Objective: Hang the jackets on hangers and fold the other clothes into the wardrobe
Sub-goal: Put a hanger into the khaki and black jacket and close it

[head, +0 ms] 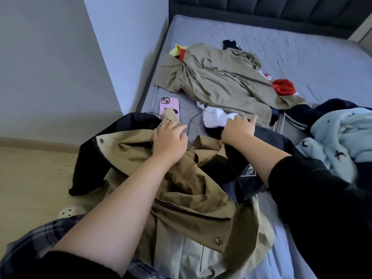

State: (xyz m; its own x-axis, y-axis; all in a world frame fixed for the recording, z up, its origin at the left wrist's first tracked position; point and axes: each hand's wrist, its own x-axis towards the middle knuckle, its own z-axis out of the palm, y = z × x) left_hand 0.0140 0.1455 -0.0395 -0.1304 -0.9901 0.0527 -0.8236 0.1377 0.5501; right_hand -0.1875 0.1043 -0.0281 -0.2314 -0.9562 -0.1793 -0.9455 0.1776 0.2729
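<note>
A khaki and black jacket (181, 190) lies crumpled over the near corner of the bed (302, 57), part of it hanging off the edge. My left hand (170, 140) grips a fold of its khaki fabric near the collar. My right hand (238, 128) reaches over a dark navy garment (267, 137), its fingers spread and touching a white garment (215, 116). Further up the bed a large olive-grey shirt (217, 77) is spread over red (283, 87), yellow (177, 49) and dark clothes.
A pink phone (169, 104) with a black cable (193, 119) lies on the mattress beside my left hand. A light blue fleece (340, 135) is heaped at the right. The wall corner and wooden floor (36, 178) lie to the left, with a slipper (70, 212).
</note>
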